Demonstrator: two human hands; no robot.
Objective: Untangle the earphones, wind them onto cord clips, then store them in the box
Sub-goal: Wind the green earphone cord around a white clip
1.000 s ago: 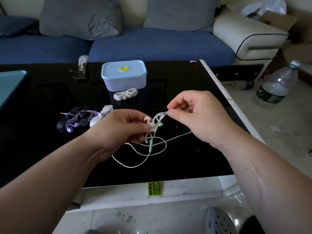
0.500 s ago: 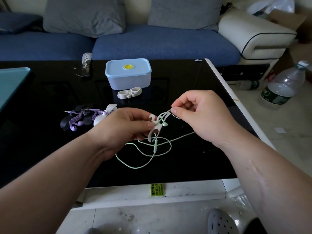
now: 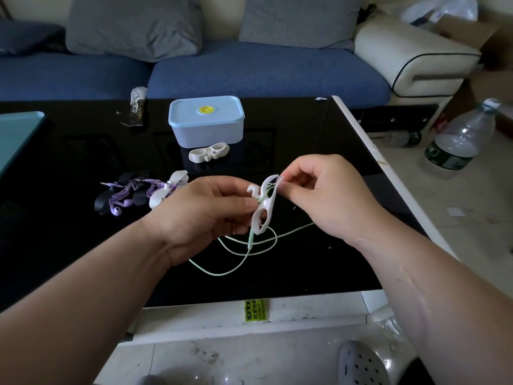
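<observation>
My left hand (image 3: 205, 212) pinches a white cord clip (image 3: 263, 207) above the black table (image 3: 69, 245). My right hand (image 3: 324, 195) pinches the top of that clip together with the pale green earphone cable (image 3: 244, 257). The rest of the green cable hangs in loose loops onto the table below the clip. A second white clip (image 3: 208, 152) lies in front of the closed light-blue box (image 3: 206, 120). Purple earphones (image 3: 130, 194), wound with black pieces and a white clip (image 3: 169, 190), lie left of my left hand.
A teal tray edge (image 3: 16, 134) sits at the table's far left. A crumpled wrapper (image 3: 137, 107) lies near the back edge. The table's white right edge (image 3: 369, 151) borders the floor, where a plastic water bottle (image 3: 458, 140) stands. A blue sofa (image 3: 249, 70) runs behind.
My right hand has moved in closer to the clip, from pulling the cable out sideways to pinching at the clip's top. The clip has tilted more upright.
</observation>
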